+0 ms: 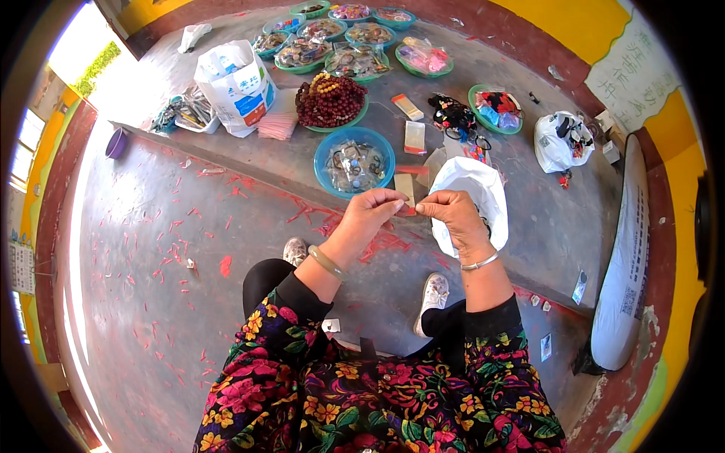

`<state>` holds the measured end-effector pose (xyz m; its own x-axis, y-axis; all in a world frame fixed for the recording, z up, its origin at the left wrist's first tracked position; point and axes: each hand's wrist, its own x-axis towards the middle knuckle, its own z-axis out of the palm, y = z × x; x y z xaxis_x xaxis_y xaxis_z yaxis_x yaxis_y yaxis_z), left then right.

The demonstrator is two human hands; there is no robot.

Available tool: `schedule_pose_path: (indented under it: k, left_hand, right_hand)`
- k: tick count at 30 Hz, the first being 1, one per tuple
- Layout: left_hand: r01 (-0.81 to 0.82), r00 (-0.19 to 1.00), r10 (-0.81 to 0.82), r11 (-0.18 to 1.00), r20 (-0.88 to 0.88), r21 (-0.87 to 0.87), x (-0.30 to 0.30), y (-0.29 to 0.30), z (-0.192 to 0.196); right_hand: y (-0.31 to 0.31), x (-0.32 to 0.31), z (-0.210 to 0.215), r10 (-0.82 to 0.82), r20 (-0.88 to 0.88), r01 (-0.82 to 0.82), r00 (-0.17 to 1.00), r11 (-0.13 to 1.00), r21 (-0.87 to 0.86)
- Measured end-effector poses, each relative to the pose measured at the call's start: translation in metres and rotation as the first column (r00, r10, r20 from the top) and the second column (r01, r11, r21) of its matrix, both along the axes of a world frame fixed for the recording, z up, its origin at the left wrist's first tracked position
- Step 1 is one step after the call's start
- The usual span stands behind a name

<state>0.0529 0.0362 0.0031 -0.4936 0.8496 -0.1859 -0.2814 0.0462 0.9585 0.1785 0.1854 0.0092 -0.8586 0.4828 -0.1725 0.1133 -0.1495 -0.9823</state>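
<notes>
From the head camera, the left hand (368, 215) and the right hand (453, 214) met in front of the person, fingertips of each pinched together on a small clear packet with a red strip (406, 193) held between them. The packet hung just above a white plastic bag (483, 192) and near a blue bowl (325, 151) of packets. A green plate of dark red bead strings (330, 100) sat farther back on the concrete ledge (559, 219).

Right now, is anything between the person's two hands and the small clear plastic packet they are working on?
Nothing visible. The left hand and right hand both pinch the small clear plastic packet directly with their fingertips.
</notes>
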Motion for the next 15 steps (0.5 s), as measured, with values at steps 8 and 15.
schedule_pose_path:
  k: [8, 15]
  left_hand:
    - [0.012, 0.999, -0.011, 1.000, 0.031, -0.010, -0.0003, 0.0002, -0.0041]
    - [-0.008, 0.999, 0.008, 1.000, 0.054, 0.009, 0.0001, -0.0003, -0.0051]
  right_hand:
    - [-0.0043, -0.0014, 0.0029, -0.037, -0.009, 0.037, 0.999, 0.999, 0.023]
    - [-0.0068, -0.0040, -0.0004, -0.020, 0.016, 0.019, 1.000, 0.999, 0.051]
